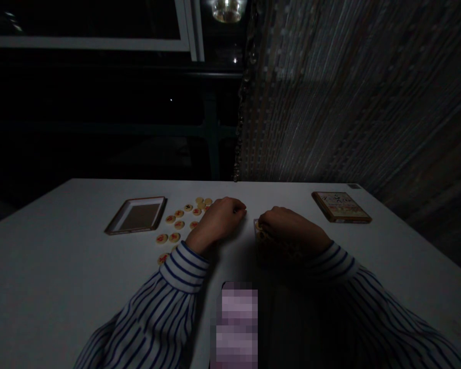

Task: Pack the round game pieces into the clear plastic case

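Note:
Round, pale wooden Chinese chess pieces (179, 224) with red or dark characters lie scattered on the white table, left of and partly behind my left hand (222, 218). That hand is closed, thumb and fingers drawn together over the table; whatever they hold, if anything, is hidden. My right hand (294, 225) reaches over a shallow box (258, 251) with more round pieces inside, dim in shadow. Its fingers are bent down at the box's far left corner, closed on a pale piece (257, 224). My forearm and hand cover much of the box.
An upturned lid or shallow tray (159, 215) with a brown rim lies on the left of the table (61, 266). A printed box (341, 206) sits at the right. A phone (236, 328), its screen blurred, is at the near edge. A string curtain (311, 102) hangs behind.

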Demonstrator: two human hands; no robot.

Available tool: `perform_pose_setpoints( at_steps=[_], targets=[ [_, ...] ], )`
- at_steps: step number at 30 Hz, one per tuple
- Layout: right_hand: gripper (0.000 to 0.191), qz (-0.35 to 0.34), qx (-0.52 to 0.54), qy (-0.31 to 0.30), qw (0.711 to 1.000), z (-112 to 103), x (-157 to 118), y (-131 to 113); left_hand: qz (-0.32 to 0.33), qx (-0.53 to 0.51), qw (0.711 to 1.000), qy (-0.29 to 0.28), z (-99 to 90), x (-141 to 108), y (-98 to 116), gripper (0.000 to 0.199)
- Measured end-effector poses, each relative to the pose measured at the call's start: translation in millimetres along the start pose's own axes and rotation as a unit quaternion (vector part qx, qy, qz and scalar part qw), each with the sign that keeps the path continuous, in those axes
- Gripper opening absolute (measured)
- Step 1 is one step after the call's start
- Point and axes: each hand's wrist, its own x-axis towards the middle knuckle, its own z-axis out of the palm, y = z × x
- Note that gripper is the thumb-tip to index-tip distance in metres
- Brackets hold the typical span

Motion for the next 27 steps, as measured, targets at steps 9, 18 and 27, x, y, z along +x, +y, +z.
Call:
perform_pose_setpoints(
  at_steps=[9,18,27],
  targets=[
    [0.021,-0.009,-0.024,0.013,1.000,-2.1,-2.9,-3.4,-0.009,0.010,1.000,0.001,-0.6,-0.7,1.3,0.029],
    [0.021,-0.016,-0.015,0.001,1.000,2.5,0.6,0.5,-0.005,0.007,1.000,0.008,0.0,-0.3,-0.1,0.029],
    [0.021,-0.020,0.000,0.002,1.000,2.3,-0.5,0.8,-0.009,-0.005,1.000,0.001,-0.7,0.2,-0.8,0.029]
  ],
)
